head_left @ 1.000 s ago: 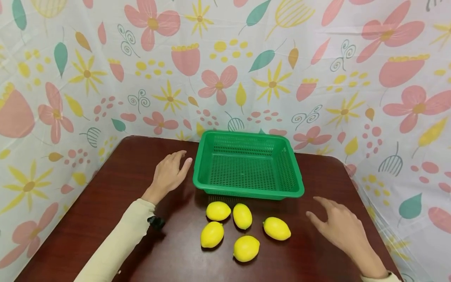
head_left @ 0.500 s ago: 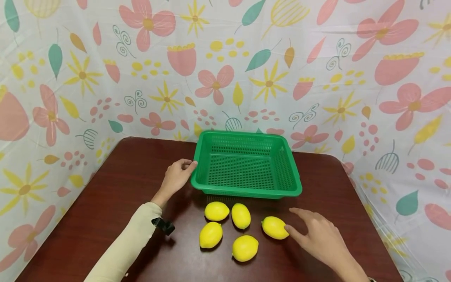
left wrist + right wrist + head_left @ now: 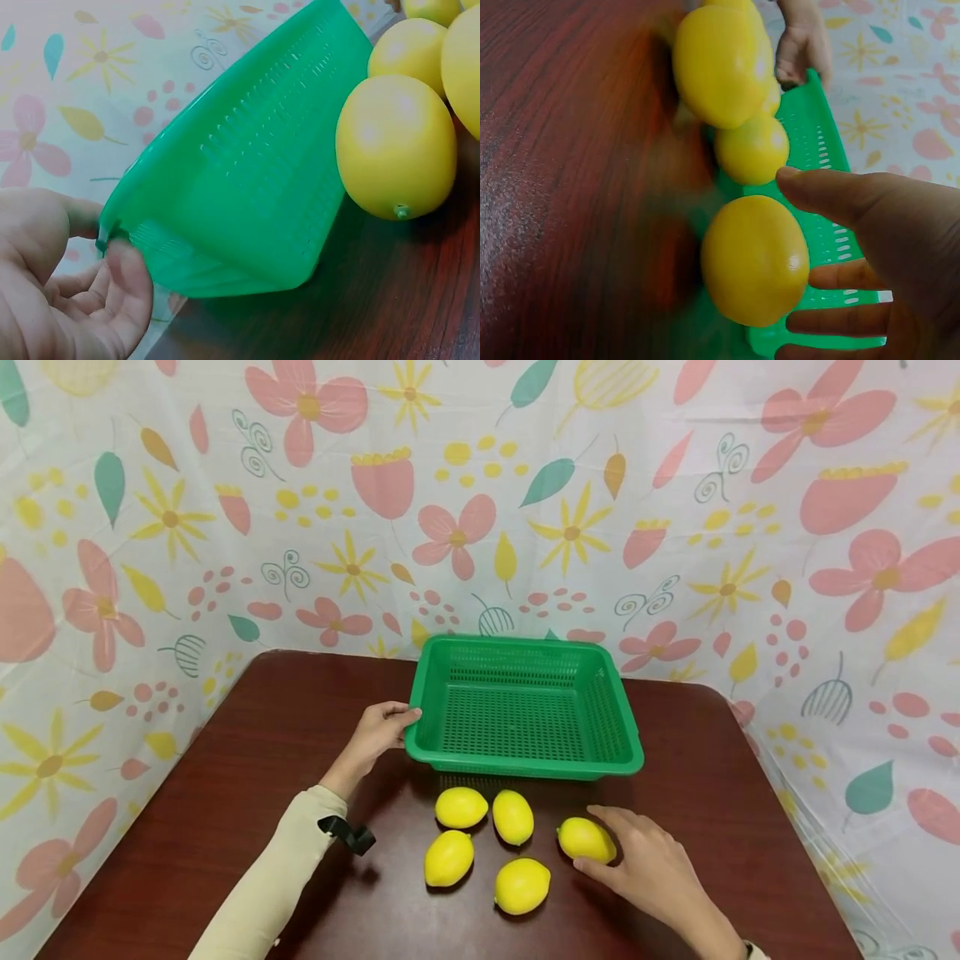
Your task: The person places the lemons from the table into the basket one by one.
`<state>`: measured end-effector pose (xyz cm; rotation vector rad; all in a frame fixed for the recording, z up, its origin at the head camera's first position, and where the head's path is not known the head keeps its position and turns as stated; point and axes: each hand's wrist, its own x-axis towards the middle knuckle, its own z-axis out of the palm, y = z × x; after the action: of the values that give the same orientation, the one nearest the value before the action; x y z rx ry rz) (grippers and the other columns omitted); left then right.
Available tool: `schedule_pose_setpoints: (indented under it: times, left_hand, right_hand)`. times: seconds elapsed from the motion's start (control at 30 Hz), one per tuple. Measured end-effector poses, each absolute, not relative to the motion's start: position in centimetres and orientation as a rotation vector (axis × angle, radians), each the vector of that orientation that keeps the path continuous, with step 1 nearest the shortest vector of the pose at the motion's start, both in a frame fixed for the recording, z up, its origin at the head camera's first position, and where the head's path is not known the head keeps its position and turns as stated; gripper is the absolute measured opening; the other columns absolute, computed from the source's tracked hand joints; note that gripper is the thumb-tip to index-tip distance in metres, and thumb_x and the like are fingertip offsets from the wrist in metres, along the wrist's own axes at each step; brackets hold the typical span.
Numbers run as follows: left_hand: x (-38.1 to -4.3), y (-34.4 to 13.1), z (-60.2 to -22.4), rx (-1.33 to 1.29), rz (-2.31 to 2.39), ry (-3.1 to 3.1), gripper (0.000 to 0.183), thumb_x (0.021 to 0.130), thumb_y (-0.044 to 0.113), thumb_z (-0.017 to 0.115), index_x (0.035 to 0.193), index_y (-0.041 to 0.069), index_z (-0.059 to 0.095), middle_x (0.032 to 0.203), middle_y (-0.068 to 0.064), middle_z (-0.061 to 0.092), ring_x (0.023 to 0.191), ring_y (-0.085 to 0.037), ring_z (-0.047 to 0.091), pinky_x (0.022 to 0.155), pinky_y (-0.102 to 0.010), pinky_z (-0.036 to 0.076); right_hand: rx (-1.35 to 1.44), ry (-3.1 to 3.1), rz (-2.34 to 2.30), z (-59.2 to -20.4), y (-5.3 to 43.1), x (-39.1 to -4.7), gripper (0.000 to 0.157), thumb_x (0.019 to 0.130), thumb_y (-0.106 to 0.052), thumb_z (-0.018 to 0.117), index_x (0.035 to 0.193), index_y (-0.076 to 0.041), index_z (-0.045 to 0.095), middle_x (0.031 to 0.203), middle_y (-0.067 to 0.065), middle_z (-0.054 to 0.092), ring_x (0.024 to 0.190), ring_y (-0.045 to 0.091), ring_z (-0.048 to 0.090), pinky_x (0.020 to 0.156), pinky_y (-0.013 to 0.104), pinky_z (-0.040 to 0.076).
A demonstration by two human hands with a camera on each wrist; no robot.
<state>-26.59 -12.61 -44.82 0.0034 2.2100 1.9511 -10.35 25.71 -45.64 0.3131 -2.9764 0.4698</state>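
My left hand (image 3: 372,737) pinches the left rim of a green plastic basket (image 3: 525,766), thumb on one side and curled fingers on the other in the left wrist view. The perforated basket holds nothing. My right hand (image 3: 651,864) reaches around the rightmost lemon (image 3: 585,840), thumb in front of it and fingers behind. In the right wrist view those fingers are fairly straight and spread beside that lemon (image 3: 755,261). Left of it, several more yellow lemons lie before the basket, among them a front lemon (image 3: 522,887) and an upper-left lemon (image 3: 461,808).
A dark reddish-brown table (image 3: 300,693) bears everything. Behind and beside it hangs a white curtain (image 3: 480,460) printed with flowers and leaves. A black strap piece (image 3: 348,835) sticks out from the left wrist.
My left hand has come to the basket's left rim and taken hold of it. My right hand has moved left from the table's right side to the rightmost lemon.
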Motion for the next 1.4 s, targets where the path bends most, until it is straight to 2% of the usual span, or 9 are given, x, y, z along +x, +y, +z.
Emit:
schedule_pose_setpoints:
  times: [0.13,0.27,0.57,0.73,1.0,1.2,1.4]
  left_hand:
    - [-26.7,-12.6,-44.9,-0.030,1.979,2.150,0.038,0.094,0.029,0.063,0.118,0.000,0.059,0.091,-0.010,0.063,0.068,-0.016,0.063,0.067,-0.031,0.056]
    - [-26.8,-12.5,-45.0,-0.029,1.972,2.129,0.039,0.094,0.030,0.063,0.119,0.000,0.059,0.093,-0.010,0.063,0.071,-0.016,0.063,0.068,-0.031,0.055]
    - [-27.0,-12.4,-45.5,0.000,1.994,2.090,0.041,0.094,0.030,0.063,0.120,-0.001,0.058,0.103,-0.016,0.064,0.076,-0.017,0.066,0.076,-0.037,0.055]
    - [-27.1,-12.3,-45.5,0.000,2.021,2.059,0.041,0.093,0.030,0.065,0.119,-0.001,0.058,0.101,-0.014,0.064,0.076,-0.018,0.066,0.074,-0.035,0.056]
    - [-27.0,-12.7,-45.5,-0.028,2.075,2.018,0.037,0.093,0.028,0.064,0.116,-0.001,0.059,0.090,-0.010,0.063,0.069,-0.016,0.062,0.065,-0.028,0.054]
    - [-27.2,-12.9,-45.5,0.004,2.081,2.002,0.037,0.094,0.028,0.063,0.117,-0.001,0.058,0.092,-0.009,0.063,0.071,-0.016,0.062,0.065,-0.028,0.054]
    - [-27.3,-13.0,-45.5,0.009,2.070,1.995,0.040,0.094,0.028,0.063,0.119,-0.002,0.056,0.095,-0.010,0.063,0.072,-0.016,0.063,0.067,-0.028,0.054]
  right_hand:
    - [0.322,-2.970,0.472,-46.2,25.5,-10.7,0.072,0.067,-0.062,0.078,0.124,-0.022,0.062,0.118,0.002,0.063,0.102,0.026,0.062,0.070,0.050,0.053]
    - [0.318,-2.970,0.474,-46.8,25.5,-10.9,0.072,0.066,-0.063,0.078,0.123,-0.022,0.063,0.114,0.001,0.064,0.098,0.025,0.063,0.067,0.047,0.053]
    - [0.291,-2.967,0.446,-47.3,25.4,-10.9,0.057,0.065,-0.051,0.083,0.111,-0.021,0.068,0.097,-0.007,0.065,0.088,0.015,0.057,0.059,0.035,0.048]
    - [0.263,-2.935,0.485,-47.0,25.5,-10.7,0.059,0.066,-0.059,0.080,0.110,-0.021,0.068,0.099,-0.004,0.065,0.086,0.014,0.057,0.058,0.033,0.046]
    - [0.316,-2.888,0.550,-43.9,25.8,-10.8,0.065,0.069,-0.071,0.069,0.111,-0.021,0.067,0.099,-0.004,0.065,0.082,0.012,0.055,0.059,0.031,0.044]
    - [0.466,-2.844,0.508,-40.1,26.2,-11.8,0.065,0.069,-0.070,0.070,0.111,-0.021,0.067,0.098,-0.007,0.065,0.080,0.009,0.056,0.062,0.031,0.047]
    - [0.638,-2.856,0.521,-36.5,26.7,-14.3,0.060,0.070,-0.067,0.072,0.112,-0.024,0.068,0.099,-0.013,0.065,0.078,0.004,0.056,0.064,0.027,0.049]
